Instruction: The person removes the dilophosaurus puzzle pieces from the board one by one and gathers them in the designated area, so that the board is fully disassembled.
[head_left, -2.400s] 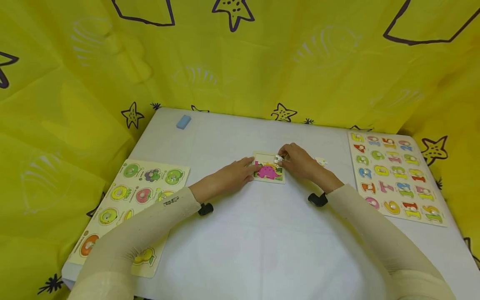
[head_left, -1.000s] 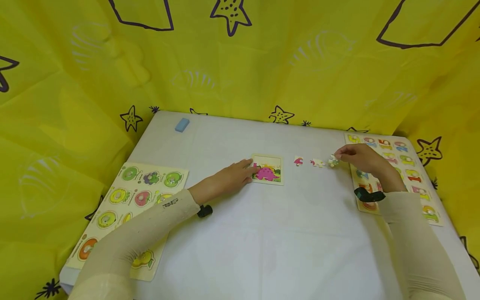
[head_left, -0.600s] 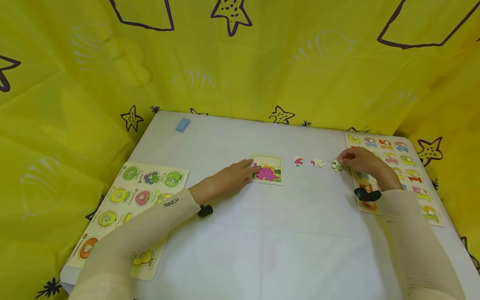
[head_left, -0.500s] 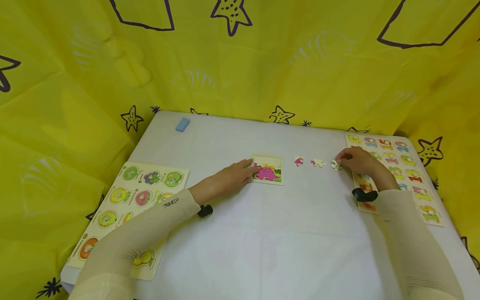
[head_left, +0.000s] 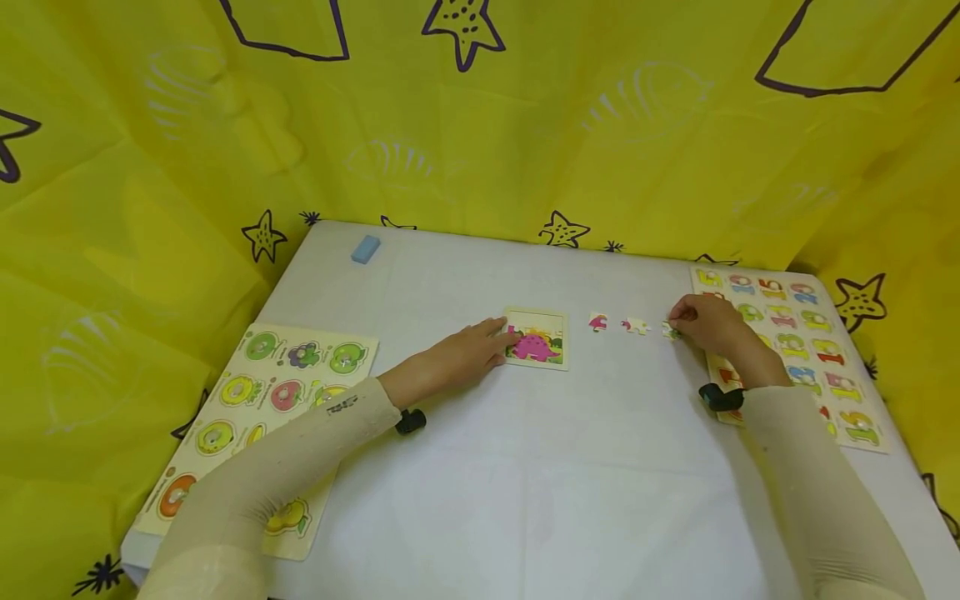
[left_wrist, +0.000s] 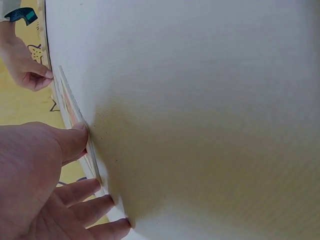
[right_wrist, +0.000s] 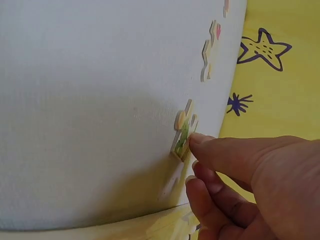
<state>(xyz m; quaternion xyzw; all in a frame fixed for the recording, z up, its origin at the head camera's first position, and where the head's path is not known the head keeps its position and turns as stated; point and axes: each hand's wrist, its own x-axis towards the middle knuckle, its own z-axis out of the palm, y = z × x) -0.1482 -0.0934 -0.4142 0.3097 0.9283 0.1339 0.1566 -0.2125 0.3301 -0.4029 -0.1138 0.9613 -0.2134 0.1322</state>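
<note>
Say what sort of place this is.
Likely a screened-off tabletop puzzle area: yellow star-printed hanging fabric, a white cloth-covered table and a flat cream puzzle board with coloured numbers.

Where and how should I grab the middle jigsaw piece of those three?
Probably pinch the middle jigsaw piece by its near and far edges, coming from above: it lies thin and flat between the pink piece and green one.

Number board (head_left: 799,310): numerals 5 (head_left: 710,277), 10 (head_left: 742,284), 15 (head_left: 771,288), 20 (head_left: 804,292), 16 (head_left: 860,428); fruit board (head_left: 258,367): lettering (head_left: 156,498) illegible.
</note>
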